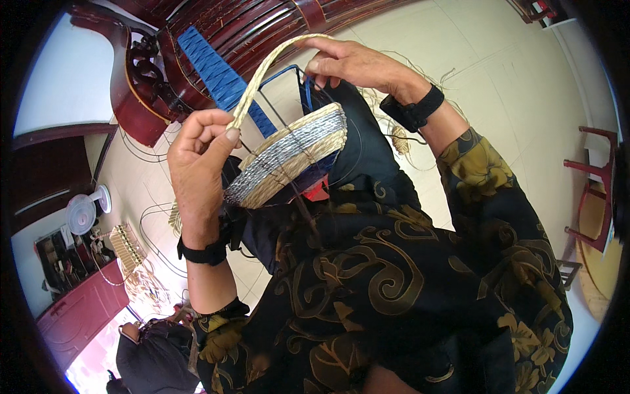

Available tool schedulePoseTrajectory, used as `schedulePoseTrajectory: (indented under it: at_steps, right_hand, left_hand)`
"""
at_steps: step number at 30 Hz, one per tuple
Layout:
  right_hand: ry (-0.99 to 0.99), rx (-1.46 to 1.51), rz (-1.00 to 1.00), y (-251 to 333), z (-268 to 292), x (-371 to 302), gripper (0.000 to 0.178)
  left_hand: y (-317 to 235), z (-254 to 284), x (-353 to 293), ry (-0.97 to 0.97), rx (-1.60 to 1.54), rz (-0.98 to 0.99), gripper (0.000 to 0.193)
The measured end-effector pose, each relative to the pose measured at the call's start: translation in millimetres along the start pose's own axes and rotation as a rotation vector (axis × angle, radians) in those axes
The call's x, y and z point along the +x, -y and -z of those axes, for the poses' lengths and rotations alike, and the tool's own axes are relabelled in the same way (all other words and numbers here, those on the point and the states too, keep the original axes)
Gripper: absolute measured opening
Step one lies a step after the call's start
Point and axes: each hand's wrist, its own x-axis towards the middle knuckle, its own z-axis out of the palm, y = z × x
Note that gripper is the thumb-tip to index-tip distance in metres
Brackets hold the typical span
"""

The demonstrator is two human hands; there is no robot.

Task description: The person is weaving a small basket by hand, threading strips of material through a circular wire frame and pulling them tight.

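A half-woven basket point(292, 154) rests tilted on my lap, with bands of pale straw cord and silver-grey cord round a dark wire frame point(272, 108). From it a pale twisted straw cord point(262, 69) arches up over the frame. My left hand point(200, 154) pinches the cord's lower part between thumb and fingers, just beside the basket's upper left edge. At the arch's upper end my right hand point(354, 64) has its index finger along the cord. Its other fingers curl by the blue-wrapped top of the frame, and what they grip is partly hidden.
A dark red carved wooden bench point(256, 33) stands beyond, with a blue woven strip point(223, 75) by it. Loose straw strands point(400, 134) lie on the tiled floor at right. To the left are a white fan point(81, 213) and more straw point(141, 279); a wooden chair point(597, 174) stands far right.
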Motion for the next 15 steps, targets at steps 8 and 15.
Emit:
schedulePoseTrajectory:
  at_steps: [8,15]
  right_hand:
    - [0.064,0.022,0.029,-6.5,-3.3,-4.8,0.041]
    - [-0.143,-0.087,0.248,-20.4,7.9,-6.6,0.027]
  left_hand:
    - [0.2,5.9,1.5,0.004,-0.04,-0.027,0.013]
    - [1.0,11.5,3.2,-0.015,-0.045,-0.052,0.011]
